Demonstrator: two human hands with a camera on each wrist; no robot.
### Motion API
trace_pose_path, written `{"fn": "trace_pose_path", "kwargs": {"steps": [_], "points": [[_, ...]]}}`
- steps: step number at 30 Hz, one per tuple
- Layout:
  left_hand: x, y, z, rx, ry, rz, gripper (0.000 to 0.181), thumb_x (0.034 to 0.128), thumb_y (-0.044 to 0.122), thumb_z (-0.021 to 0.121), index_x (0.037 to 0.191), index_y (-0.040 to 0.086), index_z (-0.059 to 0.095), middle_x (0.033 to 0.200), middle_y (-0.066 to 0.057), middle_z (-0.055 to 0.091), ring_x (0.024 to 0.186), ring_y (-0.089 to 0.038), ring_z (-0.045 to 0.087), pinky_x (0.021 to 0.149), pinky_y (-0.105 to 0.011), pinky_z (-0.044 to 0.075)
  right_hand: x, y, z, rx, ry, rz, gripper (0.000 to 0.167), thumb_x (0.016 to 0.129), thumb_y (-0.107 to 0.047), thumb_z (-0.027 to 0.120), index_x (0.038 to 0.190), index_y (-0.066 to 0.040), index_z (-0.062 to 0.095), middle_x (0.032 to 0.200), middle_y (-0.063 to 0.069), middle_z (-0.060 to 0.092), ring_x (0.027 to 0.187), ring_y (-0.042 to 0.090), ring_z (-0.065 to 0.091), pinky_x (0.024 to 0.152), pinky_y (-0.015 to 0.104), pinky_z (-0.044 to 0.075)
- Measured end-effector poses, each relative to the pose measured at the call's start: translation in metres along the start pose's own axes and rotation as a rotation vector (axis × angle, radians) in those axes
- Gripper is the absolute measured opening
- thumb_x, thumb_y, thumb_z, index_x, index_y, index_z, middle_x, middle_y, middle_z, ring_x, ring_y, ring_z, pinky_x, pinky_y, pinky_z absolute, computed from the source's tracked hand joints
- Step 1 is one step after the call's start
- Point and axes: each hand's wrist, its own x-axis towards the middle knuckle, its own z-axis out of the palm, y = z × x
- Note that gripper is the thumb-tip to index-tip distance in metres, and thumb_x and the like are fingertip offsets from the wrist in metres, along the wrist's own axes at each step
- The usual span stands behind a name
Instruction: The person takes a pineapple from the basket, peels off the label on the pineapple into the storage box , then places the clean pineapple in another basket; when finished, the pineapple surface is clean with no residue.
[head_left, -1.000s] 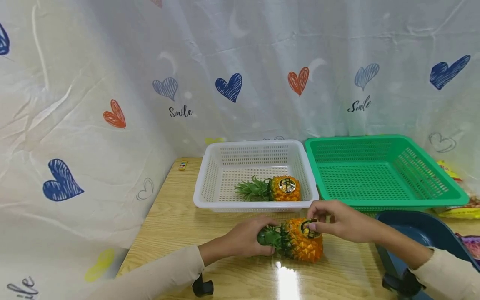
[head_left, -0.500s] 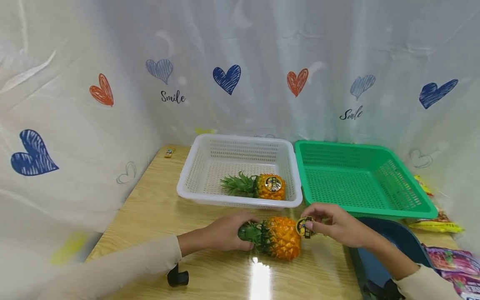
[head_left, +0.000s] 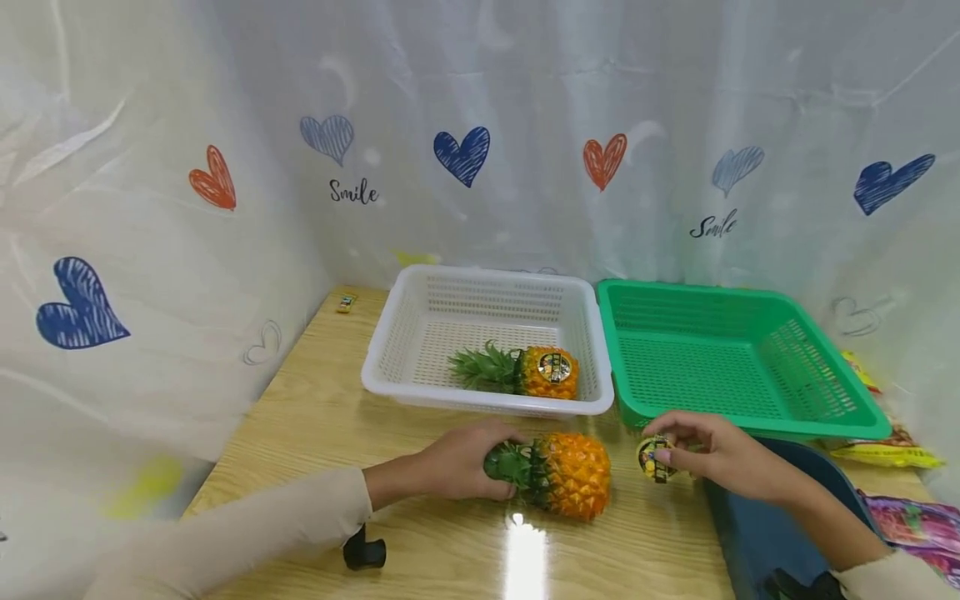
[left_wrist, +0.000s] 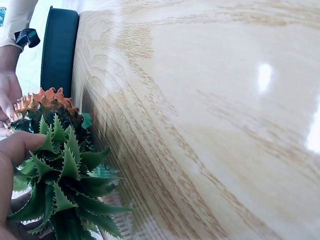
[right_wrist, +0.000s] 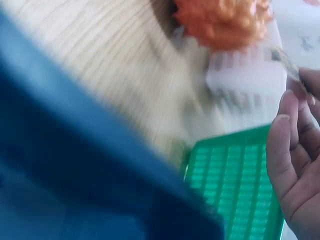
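A small orange pineapple (head_left: pixel 577 477) lies on its side on the table, its green crown (left_wrist: pixel 70 180) toward the left. My left hand (head_left: pixel 468 462) grips it around the crown. Just right of the fruit, my right hand (head_left: pixel 712 454) pinches a round black-and-yellow sticker (head_left: pixel 655 458) between thumb and fingers, apart from the pineapple. In the right wrist view the sticker shows edge-on and blurred at the fingertips. A second pineapple (head_left: pixel 551 372), with a similar sticker on its side, lies in the white basket (head_left: pixel 483 398) behind.
A green basket (head_left: pixel 750 417) stands right of the white one. Below the right forearm is a dark blue bin (head_left: pixel 757 533). Snack packets (head_left: pixel 888 454) lie at the far right, and a tiny yellow packet (head_left: pixel 346 303) sits at the table's back left corner.
My right hand has peeled the sticker off the held pineapple and carried it to the right. The left hand keeps its grip on the crown. The head view has shifted.
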Motion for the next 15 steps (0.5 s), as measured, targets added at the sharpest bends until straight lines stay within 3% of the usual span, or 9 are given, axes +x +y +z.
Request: {"fn": "trace_pose_path", "kwargs": {"steps": [3,8,15], "points": [[0.004,0.004,0.003,-0.006,0.003,0.018,0.065,0.0857,0.042,0.076,0.143,0.024,0.053,0.144,0.003,0.055,0.13,-0.017,0.054,0.103,-0.037,0.049,-0.012,0.006,-0.013,0.018,-0.014,0.025,0.024,0.104,-0.004,0.051,0.127,0.004,0.051,0.087,0.005,0.061,0.067,0.025,0.05,0.056,0.038,0.044],[0.009,0.01,0.006,0.001,-0.004,0.03,0.065,0.0874,0.044,0.074,0.145,0.022,0.053,0.145,0.003,0.054,0.131,-0.017,0.054,0.104,-0.037,0.048,-0.03,0.018,-0.031,0.022,-0.02,0.056,0.019,0.105,-0.002,0.048,0.123,0.0,0.053,0.091,0.003,0.065,0.069,0.023,0.054,0.058,0.037,0.046],[0.009,0.008,0.007,-0.005,-0.005,0.026,0.064,0.0883,0.044,0.074,0.145,0.022,0.052,0.145,0.003,0.054,0.131,-0.016,0.054,0.104,-0.036,0.048,-0.046,0.035,-0.052,0.053,-0.051,0.05,0.028,0.105,0.003,0.042,0.129,-0.002,0.055,0.098,0.003,0.067,0.076,0.021,0.059,0.06,0.038,0.046]]}}
